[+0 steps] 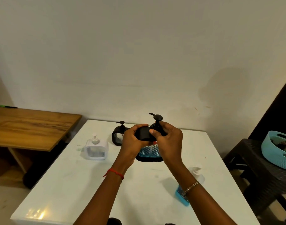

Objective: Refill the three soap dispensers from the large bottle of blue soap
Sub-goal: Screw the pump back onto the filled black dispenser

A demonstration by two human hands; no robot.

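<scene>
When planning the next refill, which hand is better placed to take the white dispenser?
Left, probably. The white dispenser stands left of the held dispenser, nearer the left hand; the right hand would have to reach across.

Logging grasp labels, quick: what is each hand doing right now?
Left hand: grips the top of the blue-filled black dispenser.
Right hand: grips that dispenser's pump at its base.
</scene>
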